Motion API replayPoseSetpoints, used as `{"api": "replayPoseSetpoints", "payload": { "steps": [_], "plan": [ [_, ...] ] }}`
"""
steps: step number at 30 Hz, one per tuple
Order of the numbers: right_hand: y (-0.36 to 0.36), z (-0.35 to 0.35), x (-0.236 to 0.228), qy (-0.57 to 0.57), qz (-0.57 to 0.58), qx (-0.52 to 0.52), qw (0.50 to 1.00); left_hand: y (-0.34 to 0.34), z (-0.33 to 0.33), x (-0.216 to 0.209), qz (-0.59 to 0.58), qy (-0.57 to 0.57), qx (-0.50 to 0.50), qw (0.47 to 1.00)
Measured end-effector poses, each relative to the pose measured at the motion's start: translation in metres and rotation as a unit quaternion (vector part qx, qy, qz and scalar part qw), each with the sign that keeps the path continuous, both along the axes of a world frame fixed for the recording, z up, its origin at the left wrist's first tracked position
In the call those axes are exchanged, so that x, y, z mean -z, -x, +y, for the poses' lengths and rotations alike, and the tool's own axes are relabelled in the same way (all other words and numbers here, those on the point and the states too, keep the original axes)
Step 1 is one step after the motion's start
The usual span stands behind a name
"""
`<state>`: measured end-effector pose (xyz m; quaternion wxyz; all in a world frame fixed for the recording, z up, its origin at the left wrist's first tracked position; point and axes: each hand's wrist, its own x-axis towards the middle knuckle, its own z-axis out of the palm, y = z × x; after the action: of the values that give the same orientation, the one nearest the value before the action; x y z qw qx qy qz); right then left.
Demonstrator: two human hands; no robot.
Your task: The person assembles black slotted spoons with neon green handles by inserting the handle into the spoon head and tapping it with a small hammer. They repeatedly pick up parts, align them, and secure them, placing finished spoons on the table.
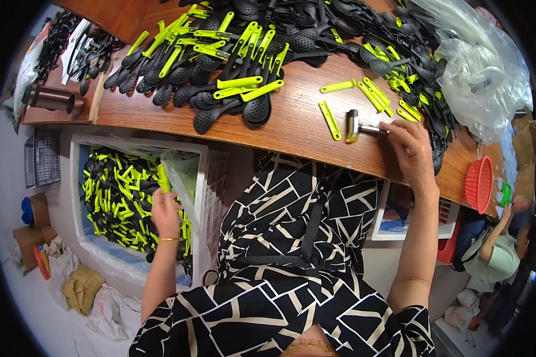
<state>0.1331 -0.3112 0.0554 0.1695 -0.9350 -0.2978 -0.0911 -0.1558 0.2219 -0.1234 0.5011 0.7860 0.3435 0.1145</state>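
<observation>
Beyond your black-and-cream clothing [274, 276], your right hand [411, 144] grips a silver metal hammer [353, 126] at the brown wooden surface [304, 122], while your left hand [165, 209], grip unclear, meets a lime plastic handle [163, 177] over the left white crate [203, 163], likely mid-transfer, next needing release.

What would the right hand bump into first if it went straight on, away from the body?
Probably the loose lime-green strips lying on the wooden table just beyond the right hand; its height is unclear, so it might pass over them.
</observation>
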Motion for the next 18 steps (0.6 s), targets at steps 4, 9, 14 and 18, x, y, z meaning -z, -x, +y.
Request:
{"api": "replayPoseSetpoints", "payload": {
  "steps": [4,9,14,18],
  "plan": [
    [-0.016,0.054,-0.008,-0.075,-0.027,-0.037,0.996,0.076,0.086,0.038,0.435,-0.304,-0.059,0.845],
    [-0.036,0.173,0.008,-0.089,-0.137,-0.148,0.975,-0.044,0.017,-0.029,-0.033,-0.315,0.007,0.949],
    [-0.066,0.204,0.031,-0.014,-0.179,-0.162,0.970,-0.153,-0.093,-0.163,-0.202,-0.405,0.232,0.861],
    [-0.063,0.188,0.025,-0.078,-0.201,-0.149,0.965,-0.204,-0.118,-0.174,-0.198,-0.414,0.304,0.835]
  ]
}}
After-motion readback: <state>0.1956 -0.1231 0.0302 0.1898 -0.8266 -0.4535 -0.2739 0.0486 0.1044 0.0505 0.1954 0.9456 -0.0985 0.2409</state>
